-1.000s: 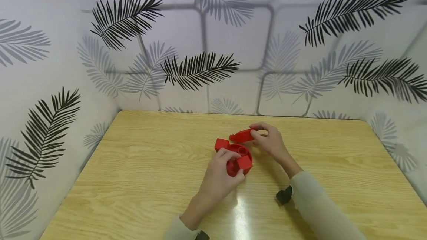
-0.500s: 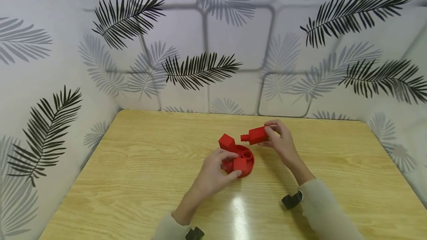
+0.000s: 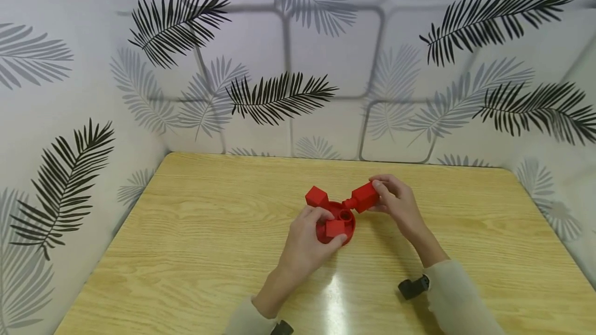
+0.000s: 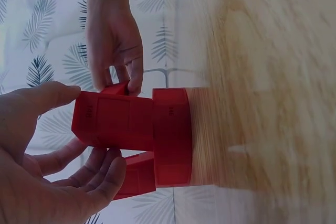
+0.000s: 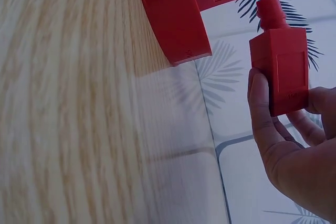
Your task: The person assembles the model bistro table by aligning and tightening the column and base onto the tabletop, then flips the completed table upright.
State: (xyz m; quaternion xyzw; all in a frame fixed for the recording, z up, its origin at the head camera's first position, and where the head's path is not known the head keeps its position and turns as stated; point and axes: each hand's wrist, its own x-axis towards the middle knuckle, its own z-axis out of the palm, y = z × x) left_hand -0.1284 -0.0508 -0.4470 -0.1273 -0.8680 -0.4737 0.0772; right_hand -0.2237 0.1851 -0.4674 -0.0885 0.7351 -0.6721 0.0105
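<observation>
A round red base [image 3: 352, 230] with a raised rim stands on the table, an open ring-shaped socket [image 3: 345, 215] showing inside it. My left hand [image 3: 303, 242] grips the top of an upright red rectangular block [image 4: 113, 121], whose lower end meets the base. Another red block [image 3: 317, 196] rises from the base's far left side. Off to the right, my right hand [image 3: 401, 208] pinches a third red block [image 5: 287, 69] between thumb and fingers. Its narrow knobbed stem [image 5: 270, 13] points left toward the socket in the head view; in the right wrist view it is apart from the base.
The wooden table [image 3: 200, 231] has a glossy light reflection near its front. Behind and beside it stand pale walls [image 3: 326, 56] with leaf patterns. Small black cameras [image 3: 413, 287] sit at both wrists.
My right hand has carried its block to the right, then tipped the stem down toward the socket. My left hand keeps its grip; its block and the base have shifted slightly.
</observation>
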